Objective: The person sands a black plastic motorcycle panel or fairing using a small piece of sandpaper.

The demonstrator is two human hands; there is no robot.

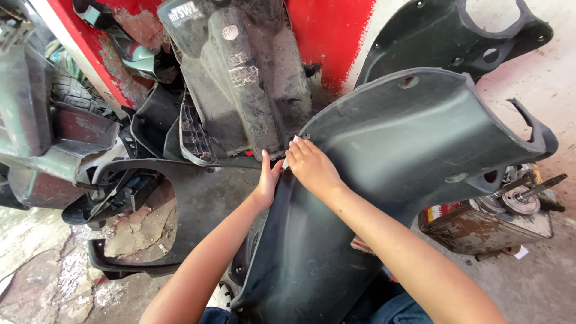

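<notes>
Grey-black plastic fills most of the scene: a large curved scooter body panel (384,180) stands tilted across the person's lap, its dusty inner face turned up. Both hands meet at its upper left edge. The right hand (312,165) lies palm-down on the panel with the fingers (295,147) curled over the rim near a small hole; whether they pinch anything small there I cannot tell. The left hand (267,183) stands edge-on just beside it, fingers straight and close together, pressed flat against the panel's side edge and holding nothing.

Behind the hands, a dirty black inner cover (252,78) leans against a red and white wall (327,36). Left of it lies a flat black panel with a large opening (198,204) on the cracked concrete floor (48,270). Another black panel with 2 round cut-outs (456,36) rests at upper right. A rusty metal tin (486,228) carrying engine parts (522,195) sits at right.
</notes>
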